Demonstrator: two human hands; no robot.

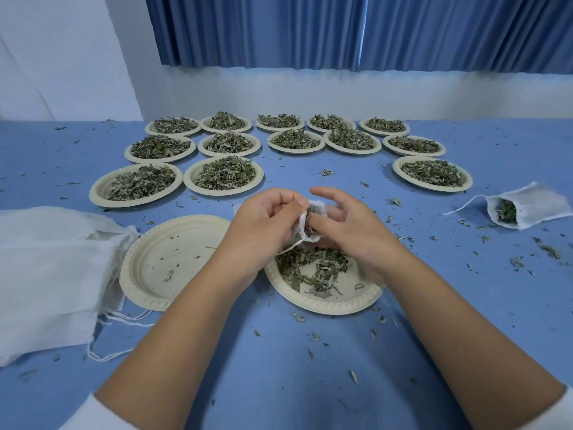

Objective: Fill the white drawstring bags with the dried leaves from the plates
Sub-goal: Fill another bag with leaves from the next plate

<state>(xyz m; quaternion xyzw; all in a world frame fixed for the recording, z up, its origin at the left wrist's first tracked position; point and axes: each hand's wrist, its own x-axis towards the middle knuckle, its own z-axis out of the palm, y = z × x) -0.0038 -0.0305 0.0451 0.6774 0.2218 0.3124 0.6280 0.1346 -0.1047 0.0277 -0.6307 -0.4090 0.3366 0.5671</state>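
Note:
My left hand (266, 225) grips a small white drawstring bag (313, 209) by its mouth, above a cream plate (347, 301) that holds a thin layer of dried leaves (313, 268). My right hand (344, 226) has its thumb and fingertips at the bag's opening, pushing leaves into it; its other fingers are spread. The bag's string hangs down toward the plate. Left of it lies a nearly bare plate (145, 274) with a few crumbs. A filled bag (527, 209) lies on its side at the right, its mouth open.
Several plates heaped with dried leaves (223, 173) stand in rows at the back of the blue table (279, 367). A pile of white cloth bags (49, 274) with loose strings lies at the left. Leaf crumbs are scattered over the table.

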